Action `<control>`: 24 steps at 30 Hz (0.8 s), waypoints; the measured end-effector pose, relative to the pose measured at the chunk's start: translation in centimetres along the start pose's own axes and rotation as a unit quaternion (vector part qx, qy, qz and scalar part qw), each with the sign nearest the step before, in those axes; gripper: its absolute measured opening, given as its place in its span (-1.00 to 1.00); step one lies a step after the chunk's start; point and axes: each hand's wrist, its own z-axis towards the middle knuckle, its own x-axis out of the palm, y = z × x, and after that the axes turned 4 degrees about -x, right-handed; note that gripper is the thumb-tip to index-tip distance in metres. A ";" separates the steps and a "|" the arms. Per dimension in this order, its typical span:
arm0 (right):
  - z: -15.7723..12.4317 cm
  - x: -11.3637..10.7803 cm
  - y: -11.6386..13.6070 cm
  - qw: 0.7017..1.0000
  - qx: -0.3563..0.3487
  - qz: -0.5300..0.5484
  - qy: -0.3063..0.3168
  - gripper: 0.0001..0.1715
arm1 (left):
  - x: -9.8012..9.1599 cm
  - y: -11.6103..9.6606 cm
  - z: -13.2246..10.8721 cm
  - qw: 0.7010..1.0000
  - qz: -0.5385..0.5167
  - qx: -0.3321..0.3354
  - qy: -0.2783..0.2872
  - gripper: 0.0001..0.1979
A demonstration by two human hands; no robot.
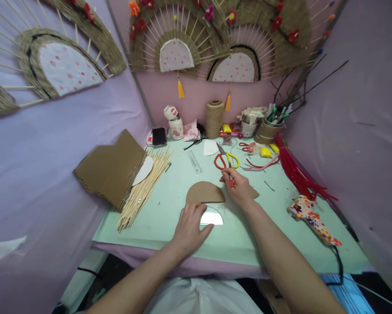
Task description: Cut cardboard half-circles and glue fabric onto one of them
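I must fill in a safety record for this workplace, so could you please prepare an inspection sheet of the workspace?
Surface: table with mint-green cover, small dark specks on it.
Work things: half-round cardboard piece lies flat, just beyond the half-round protractor.
Clutter: scissors, ruler, bamboo sticks, folded cardboard, red pipe cleaners, flower-patterned glue gun.
Hands: left hand rests over the protractor's left part; right hand grips a slim red tool, type unclear.
Cables: black cable runs from the glue gun over the table edge.
Surroundings: purple cloth wall at right; half-round twine decorations hang behind.
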 end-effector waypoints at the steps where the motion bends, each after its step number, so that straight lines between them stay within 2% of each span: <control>1: 0.0 0.0 0.0 1.000 0.001 -0.001 -0.002 -0.74 | 0.0 0.0 0.0 1.000 -0.002 -0.003 0.003 -0.60; 8: 0.0 0.0 0.1 1.000 -0.003 0.005 0.013 -0.79 | -0.1 -0.2 0.8 0.998 -0.020 -0.051 0.031 -0.56; 14: -0.1 -0.3 0.5 1.000 -0.013 0.009 0.015 -0.80 | -0.3 -1.2 1.9 0.991 -0.034 -0.114 0.068 -0.44; 16: -0.2 -0.3 0.7 1.000 -0.026 0.012 0.007 -0.81 | -0.4 -1.4 1.9 0.989 -0.056 -0.108 0.088 -0.49; 20: -0.4 -0.1 1.0 0.999 -0.040 0.018 0.015 -0.83 | -1.0 -1.4 1.5 0.983 -0.106 -0.068 0.131 -0.75; 22: -0.6 -0.1 1.2 0.999 -0.036 0.024 0.024 -0.84 | -1.8 -1.2 1.6 0.980 -0.154 -0.056 0.116 -0.80; 24: -0.7 0.0 1.5 0.999 -0.029 0.033 0.026 -0.84 | -3.1 -0.6 2.4 0.972 -0.212 -0.068 0.069 -0.78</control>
